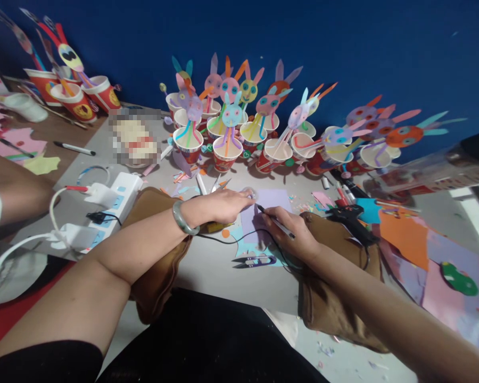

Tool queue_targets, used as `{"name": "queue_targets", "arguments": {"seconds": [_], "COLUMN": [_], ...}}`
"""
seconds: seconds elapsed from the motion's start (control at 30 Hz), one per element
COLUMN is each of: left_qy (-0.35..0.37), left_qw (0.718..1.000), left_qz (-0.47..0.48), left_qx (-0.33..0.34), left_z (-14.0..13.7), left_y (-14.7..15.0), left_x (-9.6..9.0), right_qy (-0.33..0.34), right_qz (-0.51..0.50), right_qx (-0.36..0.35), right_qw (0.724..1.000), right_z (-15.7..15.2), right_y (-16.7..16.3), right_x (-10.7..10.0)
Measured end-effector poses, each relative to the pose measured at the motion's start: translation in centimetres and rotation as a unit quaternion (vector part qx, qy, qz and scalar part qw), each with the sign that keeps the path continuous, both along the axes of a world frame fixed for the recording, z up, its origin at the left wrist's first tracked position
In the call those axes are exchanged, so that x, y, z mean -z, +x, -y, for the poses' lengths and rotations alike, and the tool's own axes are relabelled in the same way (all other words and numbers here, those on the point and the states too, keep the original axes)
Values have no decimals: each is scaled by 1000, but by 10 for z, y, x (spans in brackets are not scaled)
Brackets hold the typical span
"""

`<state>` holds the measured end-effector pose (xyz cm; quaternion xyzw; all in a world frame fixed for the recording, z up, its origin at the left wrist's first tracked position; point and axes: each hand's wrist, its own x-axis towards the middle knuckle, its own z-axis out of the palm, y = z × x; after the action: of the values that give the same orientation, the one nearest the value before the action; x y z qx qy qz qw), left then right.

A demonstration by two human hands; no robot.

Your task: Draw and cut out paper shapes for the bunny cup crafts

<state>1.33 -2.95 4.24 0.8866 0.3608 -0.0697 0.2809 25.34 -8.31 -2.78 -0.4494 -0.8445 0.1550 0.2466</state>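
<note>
Right hand [297, 232] pinching slim grey black-tipped pen [282, 227] at rectangular lilac paper sheet [274, 200], left hand [225, 206] fingers pinching small round clear object [247, 191] at sheet's upper left.

No legible text: emblems on red paper cups [80, 108], red lettering on clear container [431, 173] too blurred.

A bare stretch of pale tabletop [219, 282] between two brown cushions [155, 266] leaves a hand room to pass on the near side of the thread snips [259, 260]. Farther in, a black cord [217, 242] snakes across lilac paper [250, 221] below the person's left hand [228, 205] and right hand [290, 229]. Scissors [224, 184] lie just beyond the left hand; a glue gun [353, 223] blocks the right side, a loaded power strip [122, 201] the left, and paper cups [227, 158] wall off the back.
</note>
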Motion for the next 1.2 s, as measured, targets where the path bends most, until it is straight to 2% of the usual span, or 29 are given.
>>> {"name": "queue_targets", "arguments": {"seconds": [0.3,0.5,0.6,0.77,0.9,1.07,1.2], "left_qy": [24,61,72,77,94,109,118], "left_qw": [999,998,995,980,957,938,932], "left_qz": [3,29,67,138,189,237,244], "left_qx": [21,17,-19,-118,-198,-228,-239], "left_z": [-4,-11,-14,-18,-21,-23,-24], "left_y": [1,3,5,9,9,8,7], "left_x": [4,15,20,20,20,23,22], "right_qy": [-5,38,15,-30,-42,-37,-70], "right_qz": [-29,-89,-99,21,97,117,90], "right_qx": [1,17,44,105,121,110,122], "right_qw": [1000,995,994,994,987,986,986], "right_z": [7,22,17,-10,-30,-45,-44], "right_y": [-11,-12,-10,-16,-32,-46,-37], "right_x": [-13,-19,-22,-23,-16,-13,-30]}}
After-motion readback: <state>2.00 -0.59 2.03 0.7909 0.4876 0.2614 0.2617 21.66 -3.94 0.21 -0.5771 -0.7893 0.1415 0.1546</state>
